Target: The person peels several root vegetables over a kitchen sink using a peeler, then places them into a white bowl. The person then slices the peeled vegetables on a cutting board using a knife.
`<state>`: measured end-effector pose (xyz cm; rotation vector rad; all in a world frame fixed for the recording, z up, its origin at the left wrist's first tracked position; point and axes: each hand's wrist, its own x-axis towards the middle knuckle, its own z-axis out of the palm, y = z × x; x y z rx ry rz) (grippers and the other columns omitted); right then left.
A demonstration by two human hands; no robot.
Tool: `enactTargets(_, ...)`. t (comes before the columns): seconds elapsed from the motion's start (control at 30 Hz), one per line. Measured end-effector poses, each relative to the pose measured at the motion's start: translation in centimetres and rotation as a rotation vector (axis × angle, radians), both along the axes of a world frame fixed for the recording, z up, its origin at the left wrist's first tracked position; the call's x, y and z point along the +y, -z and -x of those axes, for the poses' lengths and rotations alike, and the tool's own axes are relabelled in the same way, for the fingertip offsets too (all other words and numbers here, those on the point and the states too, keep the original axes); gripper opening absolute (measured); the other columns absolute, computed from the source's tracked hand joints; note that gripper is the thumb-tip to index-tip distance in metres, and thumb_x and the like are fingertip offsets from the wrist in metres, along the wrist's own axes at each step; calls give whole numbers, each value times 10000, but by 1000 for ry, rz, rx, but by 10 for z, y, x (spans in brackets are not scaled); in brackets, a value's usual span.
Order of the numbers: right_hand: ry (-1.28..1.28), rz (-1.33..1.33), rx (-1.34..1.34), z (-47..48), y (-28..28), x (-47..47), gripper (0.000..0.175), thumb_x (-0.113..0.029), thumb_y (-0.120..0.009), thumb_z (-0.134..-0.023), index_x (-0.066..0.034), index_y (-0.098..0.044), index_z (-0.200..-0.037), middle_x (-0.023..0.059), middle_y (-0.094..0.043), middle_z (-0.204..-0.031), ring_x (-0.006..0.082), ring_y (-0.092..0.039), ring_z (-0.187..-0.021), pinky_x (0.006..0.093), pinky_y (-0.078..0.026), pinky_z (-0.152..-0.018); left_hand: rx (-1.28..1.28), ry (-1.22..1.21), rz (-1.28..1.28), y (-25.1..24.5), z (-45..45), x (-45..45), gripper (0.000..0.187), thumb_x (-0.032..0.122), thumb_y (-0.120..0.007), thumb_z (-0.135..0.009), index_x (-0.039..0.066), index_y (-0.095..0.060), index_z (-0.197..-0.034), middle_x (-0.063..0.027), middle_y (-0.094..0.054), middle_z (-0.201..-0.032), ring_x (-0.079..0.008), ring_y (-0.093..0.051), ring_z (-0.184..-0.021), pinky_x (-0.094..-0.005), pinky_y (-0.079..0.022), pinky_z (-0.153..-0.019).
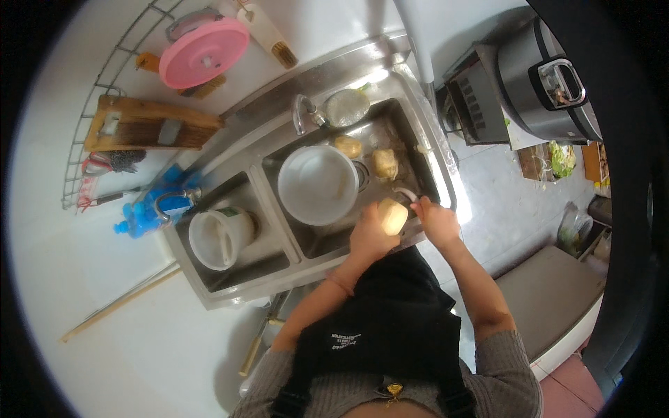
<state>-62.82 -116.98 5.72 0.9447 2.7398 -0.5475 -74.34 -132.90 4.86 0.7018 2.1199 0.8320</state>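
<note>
Over the near right part of the stainless steel double sink [299,253], my left hand [372,236] grips a pale peeled root vegetable, perhaps a potato [394,215]. Just right of it, my right hand [437,223] holds a peeler with a pale handle [407,194]; its head is too small to make out clearly. Farther back in the same basin lie two more vegetables, one near the drain [385,163] and one behind the bowl [348,147]. A large white plastic bowl [318,185] stands left of the drain.
A white bucket [217,237] sits tilted in the left basin. The faucet [303,112] and a round grey strainer or lid [347,107] are at the back. Blue bottles [157,209] stand left. On the wall rack hang a wooden board grater [151,128] and a pink lid [204,52]. A large cooker [543,83] stands right.
</note>
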Motion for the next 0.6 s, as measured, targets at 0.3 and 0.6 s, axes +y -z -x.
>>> enactTargets(0.3,265,400,135,-26,29,3,427,-466,-496,-1048,-55,-609,-1020,152,-656,-692,306,-651,-611,429,-504,-526,-430,-79,-218,15,3,-13,959,263,-879,-664,9,-374,-1439,-220,-552,-1330,-339,-563,-1241,-422,-453,-1041)
enactTargets(0.6,882,1625,516,-3,-11,-27,532,-483,-496,-1056,-6,-518,-1291,48,-581,-757,73,-384,-428,236,-324,-392,-974,-238,-440,-14,7,-5,794,155,-849,-780,36,-410,-1430,-135,-579,-1284,-230,-588,-1165,-387,-479,-1006)
